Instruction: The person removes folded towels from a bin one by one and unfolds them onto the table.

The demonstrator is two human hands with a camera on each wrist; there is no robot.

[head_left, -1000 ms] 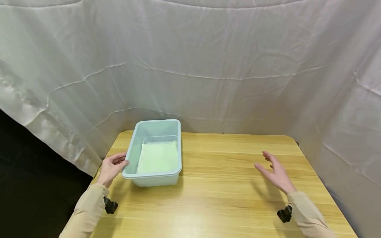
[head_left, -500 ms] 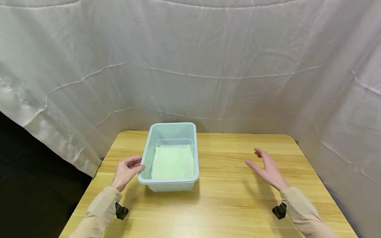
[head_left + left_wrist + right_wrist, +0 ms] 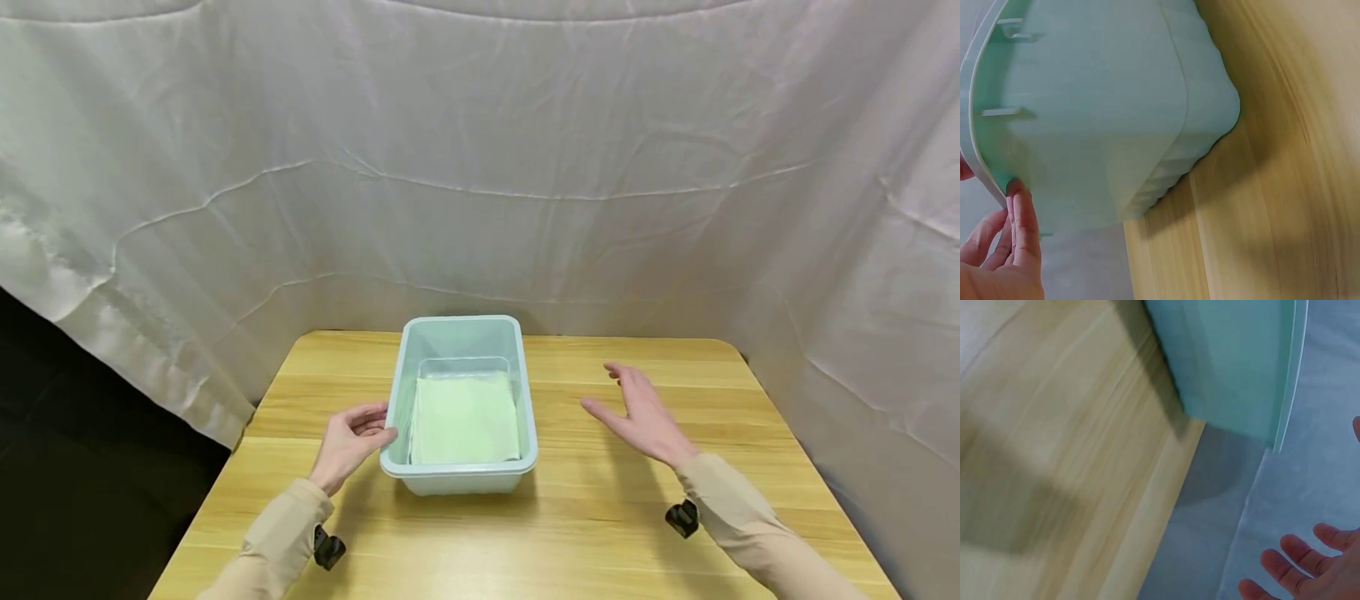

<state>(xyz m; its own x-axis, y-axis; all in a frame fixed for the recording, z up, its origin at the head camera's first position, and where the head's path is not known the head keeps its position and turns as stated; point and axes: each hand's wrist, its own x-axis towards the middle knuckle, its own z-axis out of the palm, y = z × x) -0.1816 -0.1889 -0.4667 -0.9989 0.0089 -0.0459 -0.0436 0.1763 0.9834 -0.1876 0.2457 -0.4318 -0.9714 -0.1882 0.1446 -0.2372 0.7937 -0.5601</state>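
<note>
A pale blue-green plastic tub [image 3: 461, 482] stands on the wooden table, its long sides running away from me. Inside it lies a flat pale green folded cloth [image 3: 465, 419]. My left hand [image 3: 350, 442] pinches the tub's left rim, thumb over the edge and fingers against the outer wall. From below, the left wrist view shows the outer wall of the tub [image 3: 1097, 106] with those fingers [image 3: 1024, 231] just under the rim. To the right of the tub my right hand [image 3: 641, 417] hovers apart from it, thumb and fingers spread, holding nothing.
The wooden table [image 3: 600, 533] has rounded far corners and extends on both sides of the tub. A light grey curtain [image 3: 525, 167] hangs close behind its far edge and along the right. A black area [image 3: 82, 450] lies beyond the left edge.
The tub has slid rightward and slightly toward me, with my left hand moving along on its rim. My right hand has moved left, closer to the tub.
</note>
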